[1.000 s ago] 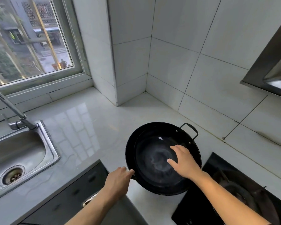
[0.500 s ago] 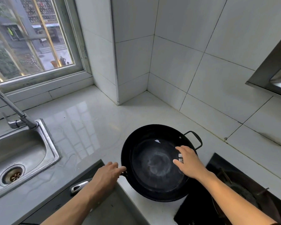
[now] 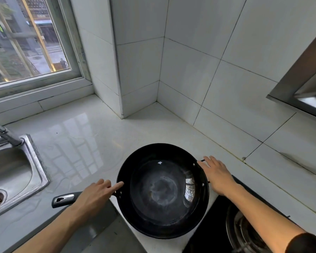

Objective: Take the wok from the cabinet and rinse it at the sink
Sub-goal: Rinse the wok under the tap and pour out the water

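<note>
The black wok (image 3: 162, 190) sits on the white counter, near the front edge and just left of the stove. Its long handle (image 3: 63, 199) points left toward the sink. My left hand (image 3: 97, 194) holds that handle where it meets the wok, with the index finger stretched out to the rim. My right hand (image 3: 217, 174) lies flat with straight fingers over the small loop handle on the wok's right rim, which it mostly hides. The wok is empty, with a pale dull patch in its bottom.
A steel sink (image 3: 38, 172) with a drain and a faucet (image 3: 5, 134) is at the left. The black stove top (image 3: 217, 230) with a burner (image 3: 244, 232) is at the lower right, under a range hood (image 3: 303, 88). Tiled walls and a window (image 3: 26, 42) stand behind.
My right hand has come out of the wok's bowl and moved to its right rim. The long handle has come into view under my left hand.
</note>
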### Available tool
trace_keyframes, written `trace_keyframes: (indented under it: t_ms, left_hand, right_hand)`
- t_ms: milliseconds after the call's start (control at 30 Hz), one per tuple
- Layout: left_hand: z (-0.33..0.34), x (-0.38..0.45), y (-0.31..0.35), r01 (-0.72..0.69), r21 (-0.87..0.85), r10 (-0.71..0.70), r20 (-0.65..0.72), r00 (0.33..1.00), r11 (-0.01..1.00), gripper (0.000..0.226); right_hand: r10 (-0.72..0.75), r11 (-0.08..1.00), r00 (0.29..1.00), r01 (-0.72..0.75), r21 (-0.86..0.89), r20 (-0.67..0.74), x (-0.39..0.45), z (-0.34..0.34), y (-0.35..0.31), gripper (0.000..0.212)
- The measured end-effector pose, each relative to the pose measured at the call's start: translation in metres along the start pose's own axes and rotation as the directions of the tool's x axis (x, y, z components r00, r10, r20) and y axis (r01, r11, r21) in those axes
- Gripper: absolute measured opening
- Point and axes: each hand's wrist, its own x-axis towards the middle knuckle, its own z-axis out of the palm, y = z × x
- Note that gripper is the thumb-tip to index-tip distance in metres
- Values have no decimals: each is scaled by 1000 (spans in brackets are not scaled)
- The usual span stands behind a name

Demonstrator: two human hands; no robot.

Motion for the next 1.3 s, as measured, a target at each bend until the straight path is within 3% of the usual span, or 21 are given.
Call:
trace_keyframes:
  t_ms: [200,333,433,667,833,1067,1300]
  left_hand:
    - [-8,-4,8,128,-135,-134,-39,990,983,80]
    - [-3,-3,10,50,-67,-54,-55,997,997,71]
    - [-3,-2,9,8,-17,-9,-38,999,1000,67]
    - [-1,1,14,15,47,-13,-41,999,999,61]
    - [1,-6,9,32,87,-31,-15,999,996,71]
    - [-21,-54,-19,102,69,-100,-41,994,992,72]
    - [-37,-139,-76,225,130,-211,-113,971,966,79]
  right_hand:
    - [-103,972,986,127,-195,131,23,14,15,98]
    - [-220,952,967,242,-189,130,33,14,20,104]
    - [-291,930,942,320,-181,170,37,8,23,93]
    - [-254,955,956,272,-120,148,42,5,21,87]
    - [-240,956,954,264,-125,177,36,-7,14,94]
    - [-278,941,948,301,-153,153,31,-45,-32,94]
    - [-387,905,918,395,-158,84,38,-93,-122,92]
